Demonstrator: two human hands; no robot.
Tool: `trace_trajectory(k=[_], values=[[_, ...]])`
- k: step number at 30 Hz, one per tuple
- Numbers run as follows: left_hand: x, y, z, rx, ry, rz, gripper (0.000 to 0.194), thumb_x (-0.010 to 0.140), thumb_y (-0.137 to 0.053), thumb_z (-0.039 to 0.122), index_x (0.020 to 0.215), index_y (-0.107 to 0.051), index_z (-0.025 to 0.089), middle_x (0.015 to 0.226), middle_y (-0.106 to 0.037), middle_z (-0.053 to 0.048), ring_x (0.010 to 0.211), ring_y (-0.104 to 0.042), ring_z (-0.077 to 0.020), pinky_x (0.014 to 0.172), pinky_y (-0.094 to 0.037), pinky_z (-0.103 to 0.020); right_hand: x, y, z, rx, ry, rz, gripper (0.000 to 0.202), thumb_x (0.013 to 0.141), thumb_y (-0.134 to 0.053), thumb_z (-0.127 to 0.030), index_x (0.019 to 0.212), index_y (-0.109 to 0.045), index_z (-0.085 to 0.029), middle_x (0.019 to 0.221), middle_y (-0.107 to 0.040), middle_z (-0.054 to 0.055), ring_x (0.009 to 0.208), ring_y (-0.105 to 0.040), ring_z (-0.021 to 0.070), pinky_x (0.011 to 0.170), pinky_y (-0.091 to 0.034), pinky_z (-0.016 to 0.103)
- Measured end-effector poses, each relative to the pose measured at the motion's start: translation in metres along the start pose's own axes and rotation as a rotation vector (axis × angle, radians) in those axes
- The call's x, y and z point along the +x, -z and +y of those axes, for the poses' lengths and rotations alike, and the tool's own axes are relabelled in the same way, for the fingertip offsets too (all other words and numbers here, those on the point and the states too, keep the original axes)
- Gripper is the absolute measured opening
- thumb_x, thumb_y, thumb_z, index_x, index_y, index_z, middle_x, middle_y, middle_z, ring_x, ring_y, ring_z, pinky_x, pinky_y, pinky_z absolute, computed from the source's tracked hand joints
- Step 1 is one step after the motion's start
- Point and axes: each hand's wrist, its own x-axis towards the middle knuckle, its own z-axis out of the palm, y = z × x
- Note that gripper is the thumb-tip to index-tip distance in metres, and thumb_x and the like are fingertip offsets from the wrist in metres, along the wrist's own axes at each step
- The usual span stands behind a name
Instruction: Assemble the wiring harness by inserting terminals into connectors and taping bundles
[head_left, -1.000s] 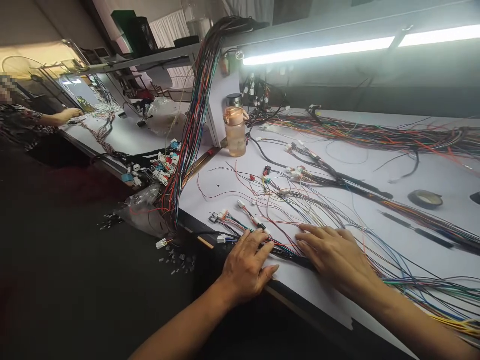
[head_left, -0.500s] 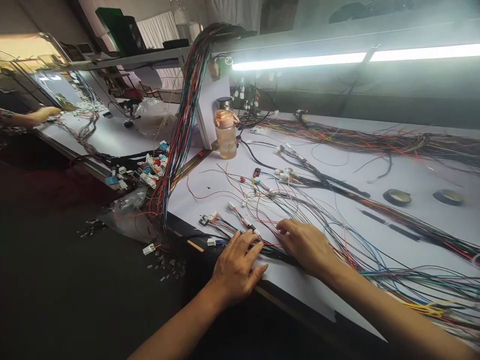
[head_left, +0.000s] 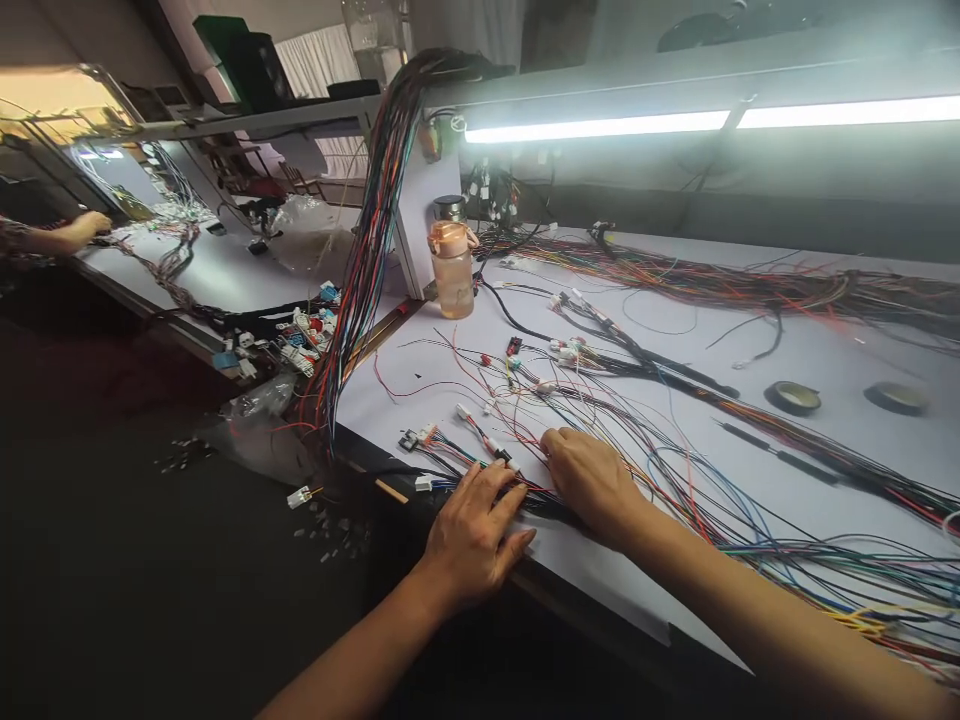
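Observation:
My left hand [head_left: 478,525] rests with its fingers spread across a wire bundle near the table's front edge. Just right of it, my right hand [head_left: 589,478] has its fingers bent together at some thin red wires [head_left: 529,437]; its fingertips are partly hidden. Beyond my left fingers lies a short lead with white and black connectors [head_left: 491,444]. A grey connector [head_left: 409,440] and a white connector [head_left: 424,484] end the bundle to the left. Many loose coloured wires [head_left: 720,500] fan out to the right.
A water bottle [head_left: 453,270] stands at the divider. Hanging wires [head_left: 371,230] drape over the left edge. Two tape rolls [head_left: 796,397] and black-wrapped harness branches [head_left: 682,378] lie at the right. A person's hand [head_left: 91,224] is far left.
My right hand has moved slightly left and away from me, its fingers now more closed. My left hand has stayed in place. The far person's hand has shifted left.

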Motion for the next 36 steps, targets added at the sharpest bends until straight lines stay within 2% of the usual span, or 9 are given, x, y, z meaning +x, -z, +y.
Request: trace_trajectory(k=[6, 11, 15, 19, 25, 29, 32, 34, 36], values=[[-0.001, 0.000, 0.001, -0.049, 0.024, -0.003, 0.044, 0.091, -0.053, 0.037, 0.130, -0.054, 0.017, 0.130, -0.058, -0.014, 0.131, -0.048, -0.0281, 0.112, -0.038, -0.053, 0.002, 0.010, 0.019, 0.412, -0.072, -0.044, 0.016, 0.082, -0.050, -0.015, 0.083, -0.064, -0.020, 0.078, -0.071, 0.003, 0.070, -0.065, 0.0172, 0.062, -0.042, 0.026], [-0.002, 0.000, 0.001, -0.056, 0.032, -0.011, 0.044, 0.091, -0.053, 0.038, 0.128, -0.054, 0.016, 0.130, -0.058, -0.014, 0.131, -0.048, -0.0277, 0.112, -0.038, -0.053, 0.003, 0.014, 0.026, 0.707, -0.075, 0.030, 0.025, 0.083, -0.053, -0.032, 0.098, -0.069, -0.022, 0.084, -0.074, 0.002, 0.063, -0.064, 0.0150, 0.061, -0.049, 0.027], [-0.002, 0.001, 0.002, -0.048, 0.034, -0.012, 0.043, 0.090, -0.053, 0.038, 0.128, -0.055, 0.015, 0.130, -0.058, -0.014, 0.131, -0.048, -0.0283, 0.112, -0.038, -0.053, 0.006, 0.016, 0.024, 0.752, -0.134, -0.002, 0.030, 0.085, -0.053, -0.041, 0.099, -0.072, -0.022, 0.075, -0.073, 0.002, 0.058, -0.063, 0.0150, 0.059, -0.048, 0.027], [-0.002, 0.001, 0.002, -0.049, 0.034, -0.012, 0.045, 0.090, -0.053, 0.038, 0.128, -0.055, 0.015, 0.131, -0.058, -0.014, 0.130, -0.049, -0.0283, 0.112, -0.038, -0.052, 0.010, 0.021, 0.021, 0.697, -0.159, -0.056, 0.030, 0.086, -0.053, -0.045, 0.088, -0.074, -0.023, 0.059, -0.066, -0.001, 0.056, -0.062, 0.0153, 0.057, -0.044, 0.026], [-0.001, -0.001, 0.000, -0.046, 0.020, 0.005, 0.044, 0.090, -0.053, 0.038, 0.128, -0.056, 0.015, 0.131, -0.058, -0.015, 0.129, -0.050, -0.0289, 0.111, -0.038, -0.053, 0.010, 0.018, 0.021, 0.633, -0.126, 0.157, 0.027, 0.086, -0.052, -0.043, 0.084, -0.069, -0.022, 0.082, -0.072, 0.003, 0.070, -0.064, 0.0174, 0.065, -0.045, 0.029], [-0.001, 0.004, 0.002, -0.151, 0.042, 0.034, 0.044, 0.090, -0.055, 0.035, 0.129, -0.056, 0.015, 0.130, -0.059, -0.016, 0.130, -0.049, -0.0302, 0.113, -0.032, -0.056, 0.001, 0.017, 0.022, 0.797, -0.082, 0.156, 0.030, 0.091, -0.047, -0.044, 0.082, -0.062, -0.020, 0.067, -0.064, 0.000, 0.063, -0.060, 0.0145, 0.062, -0.045, 0.026], [0.004, 0.013, 0.007, -0.468, 0.257, 0.089, 0.044, 0.090, -0.057, 0.036, 0.131, -0.056, 0.019, 0.133, -0.058, -0.013, 0.131, -0.047, -0.0289, 0.116, -0.023, -0.056, -0.011, 0.021, 0.020, 0.829, -0.022, 0.174, 0.029, 0.092, -0.048, -0.044, 0.082, -0.060, -0.020, 0.063, -0.060, -0.001, 0.059, -0.055, 0.0128, 0.058, -0.043, 0.025], [0.012, 0.022, 0.007, -0.846, 0.533, 0.179, 0.043, 0.092, -0.053, 0.040, 0.130, -0.056, 0.019, 0.133, -0.059, -0.013, 0.129, -0.050, -0.0267, 0.115, -0.028, -0.050, -0.019, 0.023, 0.017, 0.823, 0.044, 0.179, 0.027, 0.092, -0.050, -0.042, 0.081, -0.060, -0.020, 0.065, -0.060, -0.001, 0.059, -0.053, 0.0120, 0.058, -0.042, 0.024], [0.024, 0.033, 0.000, -1.284, 0.809, 0.336, 0.042, 0.094, -0.050, 0.043, 0.123, -0.059, 0.014, 0.125, -0.064, -0.015, 0.118, -0.059, -0.0247, 0.110, -0.037, -0.044, -0.027, 0.024, 0.013, 0.822, 0.130, 0.151, 0.024, 0.093, -0.051, -0.039, 0.081, -0.060, -0.020, 0.070, -0.062, 0.000, 0.062, -0.053, 0.0114, 0.060, -0.042, 0.024]])
